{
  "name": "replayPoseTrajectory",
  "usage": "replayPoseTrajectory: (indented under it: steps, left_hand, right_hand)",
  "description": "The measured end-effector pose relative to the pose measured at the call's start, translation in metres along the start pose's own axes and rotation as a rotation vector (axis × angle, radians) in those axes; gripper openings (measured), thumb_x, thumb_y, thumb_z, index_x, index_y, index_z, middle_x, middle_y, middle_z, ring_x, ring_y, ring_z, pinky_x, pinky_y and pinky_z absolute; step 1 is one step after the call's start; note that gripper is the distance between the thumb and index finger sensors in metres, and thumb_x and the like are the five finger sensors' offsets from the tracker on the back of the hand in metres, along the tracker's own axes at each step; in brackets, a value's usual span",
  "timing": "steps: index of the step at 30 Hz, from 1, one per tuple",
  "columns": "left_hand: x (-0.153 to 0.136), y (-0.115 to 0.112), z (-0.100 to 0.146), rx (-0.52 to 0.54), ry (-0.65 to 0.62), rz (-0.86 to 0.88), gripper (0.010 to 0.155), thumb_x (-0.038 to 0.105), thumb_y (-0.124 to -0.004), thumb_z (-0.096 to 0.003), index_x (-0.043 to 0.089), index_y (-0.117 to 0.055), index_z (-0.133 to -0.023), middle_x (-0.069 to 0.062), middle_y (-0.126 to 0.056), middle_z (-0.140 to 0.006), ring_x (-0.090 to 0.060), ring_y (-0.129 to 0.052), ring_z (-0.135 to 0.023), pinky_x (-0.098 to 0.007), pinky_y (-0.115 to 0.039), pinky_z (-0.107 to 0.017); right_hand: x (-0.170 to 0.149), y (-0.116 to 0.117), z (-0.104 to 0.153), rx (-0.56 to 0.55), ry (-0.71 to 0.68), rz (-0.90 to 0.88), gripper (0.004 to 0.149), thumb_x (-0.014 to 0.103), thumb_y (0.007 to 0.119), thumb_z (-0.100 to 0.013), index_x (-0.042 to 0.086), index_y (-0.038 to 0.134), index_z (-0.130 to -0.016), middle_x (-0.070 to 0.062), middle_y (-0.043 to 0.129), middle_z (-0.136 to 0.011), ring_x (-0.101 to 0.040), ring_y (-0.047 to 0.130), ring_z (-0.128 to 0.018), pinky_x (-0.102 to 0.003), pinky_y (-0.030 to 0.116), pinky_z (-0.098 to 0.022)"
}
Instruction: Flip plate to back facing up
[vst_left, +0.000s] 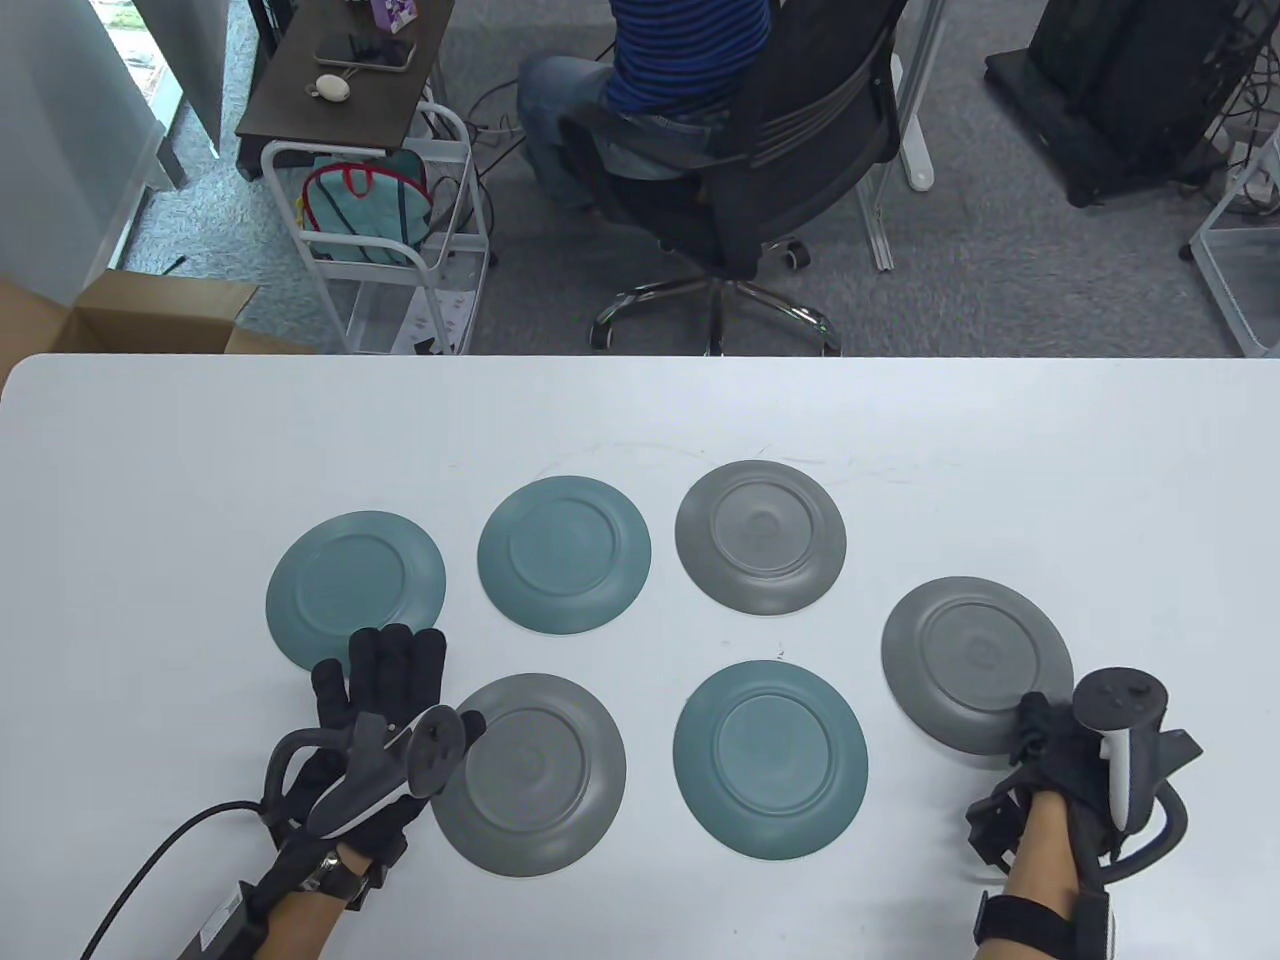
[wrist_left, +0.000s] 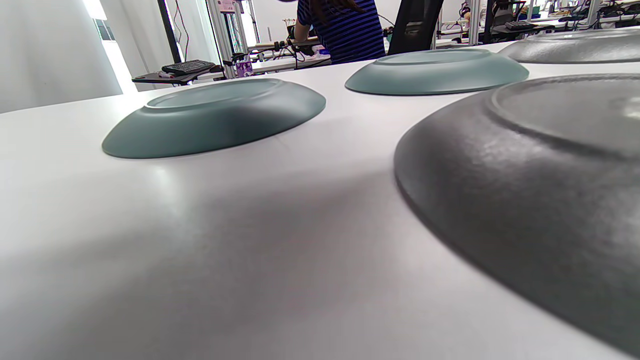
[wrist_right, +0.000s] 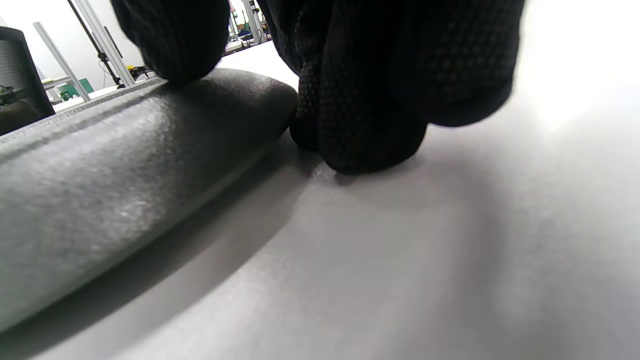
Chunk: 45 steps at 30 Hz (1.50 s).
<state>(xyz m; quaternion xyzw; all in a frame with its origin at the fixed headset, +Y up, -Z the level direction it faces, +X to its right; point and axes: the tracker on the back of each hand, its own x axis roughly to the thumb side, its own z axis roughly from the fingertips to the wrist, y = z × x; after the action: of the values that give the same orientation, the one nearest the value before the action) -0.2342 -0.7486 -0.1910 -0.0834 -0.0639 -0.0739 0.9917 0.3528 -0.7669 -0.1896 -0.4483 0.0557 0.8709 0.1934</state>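
Nearest the person, the right hand (vst_left: 1060, 745) is at the near right rim of the grey plate on the right (vst_left: 975, 665); the right wrist view shows one gloved fingertip (wrist_right: 172, 40) resting on top of that rim and other fingers (wrist_right: 360, 100) curled down against the table (vst_left: 150, 480) at its edge, so the grip looks like a light pinch on the rim, not a full hold. The left hand (vst_left: 375, 730) lies flat and spread on the table between the near grey plate (vst_left: 530, 775) and the far-left teal plate (vst_left: 355, 590), gripping nothing; its fingers do not show in the left wrist view. Between the hands sits a near teal plate (vst_left: 770, 760). Farther back stand a second teal plate (vst_left: 563, 553) and a third grey plate (vst_left: 760, 535). All six appear to lie back up, foot rings showing, so the task looks largely done. The risk now is at the right rim: the matte, sloped edge gives little purchase, and a lift from a shallow pinch could let the plate slip and clatter down, or slide across the smooth table. A careless sweep of the left hand could also nudge either neighbouring plate.
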Motion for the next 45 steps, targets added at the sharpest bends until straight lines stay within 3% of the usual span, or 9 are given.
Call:
replayPoseTrajectory:
  steps: [8, 14, 17, 21, 27, 32, 35, 40, 45]
  left_hand:
    - [0.0, 0.0, 0.0, 0.0, -0.001, 0.004, 0.086, 0.07, -0.042, -0.0554, 0.017, -0.021, -0.12, -0.019, -0.029, -0.122, -0.048, -0.037, -0.117, -0.068, -0.036, -0.078]
    - [0.0, 0.0, 0.0, 0.001, -0.005, 0.01, 0.086, 0.07, -0.042, -0.0555, 0.017, -0.021, -0.12, -0.019, -0.029, -0.122, -0.048, -0.037, -0.117, -0.069, -0.036, -0.078]
    - [0.002, -0.001, 0.0, -0.007, -0.011, 0.012, 0.086, 0.07, -0.042, -0.0554, 0.017, -0.021, -0.12, -0.019, -0.029, -0.122, -0.048, -0.037, -0.117, -0.069, -0.036, -0.078]
    - [0.005, -0.002, 0.001, -0.004, -0.016, 0.002, 0.086, 0.07, -0.042, -0.0554, 0.017, -0.021, -0.12, -0.019, -0.029, -0.122, -0.048, -0.037, -0.117, -0.069, -0.036, -0.078]
    - [0.011, -0.002, 0.003, -0.001, -0.033, -0.012, 0.086, 0.07, -0.042, -0.0554, 0.017, -0.021, -0.12, -0.019, -0.029, -0.122, -0.048, -0.037, -0.117, -0.069, -0.036, -0.078]
    - [0.014, -0.003, 0.003, -0.001, -0.045, -0.015, 0.086, 0.07, -0.042, -0.0555, 0.017, -0.021, -0.12, -0.019, -0.029, -0.122, -0.048, -0.037, -0.117, -0.069, -0.036, -0.078]
    - [0.015, -0.005, 0.003, -0.012, -0.051, -0.015, 0.086, 0.07, -0.042, -0.0553, 0.017, -0.021, -0.12, -0.019, -0.029, -0.122, -0.048, -0.037, -0.117, -0.069, -0.036, -0.078]
    - [0.017, -0.006, 0.003, -0.017, -0.054, -0.017, 0.086, 0.07, -0.042, -0.0554, 0.017, -0.021, -0.12, -0.019, -0.029, -0.122, -0.048, -0.037, -0.117, -0.069, -0.036, -0.078]
    - [0.019, -0.007, 0.002, -0.024, -0.062, -0.017, 0.086, 0.07, -0.042, -0.0554, 0.017, -0.021, -0.12, -0.019, -0.029, -0.122, -0.048, -0.037, -0.117, -0.069, -0.036, -0.078]
  right_hand:
    - [0.004, 0.001, 0.002, -0.024, -0.018, 0.077, 0.067, 0.043, 0.074, -0.05, 0.001, 0.061, -0.1, -0.015, 0.09, -0.074, -0.029, 0.098, -0.049, -0.039, 0.086, -0.036]
    - [0.011, -0.003, 0.011, -0.091, -0.134, 0.166, 0.068, 0.044, 0.074, -0.049, 0.002, 0.061, -0.1, -0.016, 0.089, -0.076, -0.032, 0.097, -0.052, -0.041, 0.085, -0.038]
    - [0.023, -0.007, 0.026, -0.147, -0.265, 0.239, 0.071, 0.045, 0.073, -0.05, 0.002, 0.056, -0.103, -0.019, 0.085, -0.082, -0.036, 0.094, -0.059, -0.046, 0.082, -0.044]
    - [0.04, -0.008, 0.048, -0.125, -0.407, 0.253, 0.077, 0.048, 0.072, -0.05, 0.001, 0.05, -0.106, -0.023, 0.077, -0.092, -0.043, 0.086, -0.073, -0.053, 0.075, -0.054]
    - [0.073, 0.004, 0.102, -0.099, -0.678, 0.346, 0.084, 0.056, 0.068, -0.05, 0.006, 0.04, -0.112, -0.027, 0.059, -0.108, -0.052, 0.066, -0.093, -0.063, 0.058, -0.068]
    - [0.089, 0.015, 0.146, -0.098, -0.869, 0.383, 0.089, 0.064, 0.065, -0.049, 0.011, 0.035, -0.114, -0.027, 0.049, -0.115, -0.054, 0.052, -0.102, -0.067, 0.049, -0.072]
    - [0.096, 0.023, 0.167, 0.002, -0.942, 0.364, 0.092, 0.066, 0.064, -0.049, 0.012, 0.03, -0.115, -0.028, 0.037, -0.118, -0.054, 0.038, -0.107, -0.07, 0.037, -0.074]
    - [0.101, 0.041, 0.192, 0.079, -1.04, 0.41, 0.095, 0.069, 0.062, -0.049, 0.013, 0.024, -0.115, -0.028, 0.027, -0.12, -0.053, 0.025, -0.109, -0.074, 0.027, -0.073]
    - [0.1, 0.054, 0.196, 0.105, -1.075, 0.457, 0.097, 0.07, 0.061, -0.048, 0.012, 0.022, -0.115, -0.028, 0.023, -0.119, -0.053, 0.02, -0.108, -0.076, 0.021, -0.071]
